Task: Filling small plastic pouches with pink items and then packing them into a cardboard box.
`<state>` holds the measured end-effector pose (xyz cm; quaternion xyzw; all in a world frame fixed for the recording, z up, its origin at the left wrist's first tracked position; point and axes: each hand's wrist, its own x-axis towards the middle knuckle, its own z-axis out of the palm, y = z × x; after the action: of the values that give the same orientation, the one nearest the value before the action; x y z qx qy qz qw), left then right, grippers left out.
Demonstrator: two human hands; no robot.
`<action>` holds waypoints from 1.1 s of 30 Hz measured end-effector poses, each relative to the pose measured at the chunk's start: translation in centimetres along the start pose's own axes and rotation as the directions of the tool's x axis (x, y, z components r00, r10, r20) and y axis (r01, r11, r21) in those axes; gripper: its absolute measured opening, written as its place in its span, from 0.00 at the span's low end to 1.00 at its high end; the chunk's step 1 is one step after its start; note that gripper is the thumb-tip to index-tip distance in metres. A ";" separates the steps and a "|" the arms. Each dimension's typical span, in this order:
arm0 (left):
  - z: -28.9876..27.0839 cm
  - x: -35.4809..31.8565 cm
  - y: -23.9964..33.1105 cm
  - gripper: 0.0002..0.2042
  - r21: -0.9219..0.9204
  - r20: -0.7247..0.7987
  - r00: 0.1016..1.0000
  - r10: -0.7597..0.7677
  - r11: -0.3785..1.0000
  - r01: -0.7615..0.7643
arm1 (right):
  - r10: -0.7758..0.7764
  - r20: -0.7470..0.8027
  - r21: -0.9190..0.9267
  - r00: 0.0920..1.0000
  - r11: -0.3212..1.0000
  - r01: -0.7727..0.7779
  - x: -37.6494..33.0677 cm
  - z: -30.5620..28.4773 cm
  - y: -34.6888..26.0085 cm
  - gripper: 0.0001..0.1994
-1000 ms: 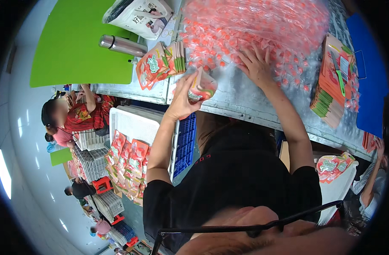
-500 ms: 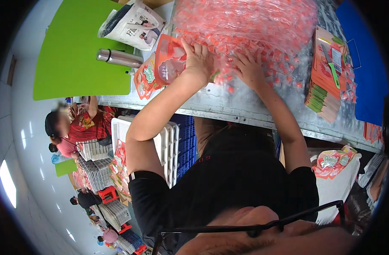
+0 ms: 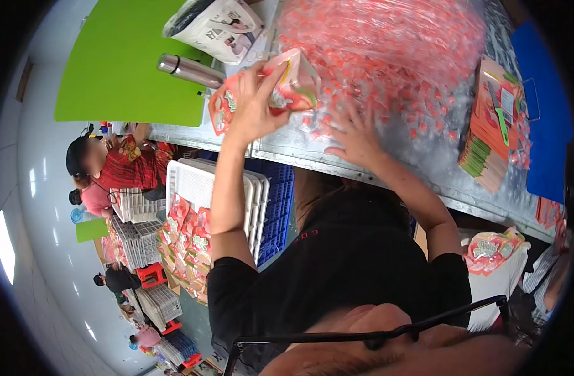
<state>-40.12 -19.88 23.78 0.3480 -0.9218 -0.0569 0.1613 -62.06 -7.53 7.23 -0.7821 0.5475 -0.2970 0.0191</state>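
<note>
Head view, left to right: white crates [image 3: 202,188] stand stacked below the table edge, one beside them filled with red printed pouches [image 3: 190,235]. On the metal table [image 3: 387,169], a steel flask [image 3: 190,70] lies by a green board [image 3: 121,69]. The left hand [image 3: 252,106] is closed around a red pouch [image 3: 293,88], raised over the table. The right hand [image 3: 356,135], fingers spread, rests on a heap of small red sweets [image 3: 387,50]. Flat cartons [image 3: 494,125] are stacked at the right. People work in the room on the left.

candy heap [image 3: 387,56] hogs the tabletop [image 3: 425,169] middle, steel flask [image 3: 190,70] blocks left, bare strip along the near edge
</note>
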 end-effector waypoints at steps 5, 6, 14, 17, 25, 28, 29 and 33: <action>1.0 -7.9 -0.2 0.52 -0.421 -0.267 0.957 -0.111 0.907 -0.013 | -0.032 0.188 -0.147 0.982 0.987 0.060 2.2 5.1 2.3 0.31; 1.4 -9.4 -0.1 0.53 -0.478 -0.291 0.946 -0.146 0.878 -0.012 | -0.010 0.153 -0.169 0.988 0.985 0.036 2.5 5.5 3.9 0.31; 2.1 -17.7 0.0 0.54 -0.477 -0.361 0.873 -0.328 0.869 0.129 | -0.038 -0.037 -0.269 0.999 0.963 0.026 4.4 4.9 2.4 0.31; 3.1 -18.4 0.9 0.52 -0.606 -0.393 0.784 -0.481 0.776 0.172 | -0.079 0.067 -0.027 0.995 0.996 0.081 6.4 7.2 -2.3 0.33; 4.3 -21.1 0.8 0.50 -0.642 -0.347 0.739 -0.577 0.721 0.261 | -0.163 0.155 0.041 0.974 0.987 0.158 5.0 10.2 -3.6 0.35; 4.6 -21.4 1.0 0.49 -0.695 -0.308 0.734 -0.605 0.670 0.261 | -0.129 0.097 0.222 0.987 0.969 0.105 2.4 9.4 -1.6 0.35; 4.8 -21.3 1.0 0.49 -0.695 -0.297 0.739 -0.605 0.668 0.267 | -0.092 0.071 0.292 0.993 0.954 0.068 1.5 9.2 -0.7 0.35; 5.1 -21.7 1.0 0.49 -0.678 -0.288 0.743 -0.605 0.676 0.287 | 0.064 0.230 0.204 0.971 0.973 -0.112 0.4 6.1 2.1 0.33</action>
<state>-27.13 -4.84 13.59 0.5038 -0.6639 -0.2907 0.4701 -60.80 -10.47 1.67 -0.7785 0.5408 -0.2642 0.1779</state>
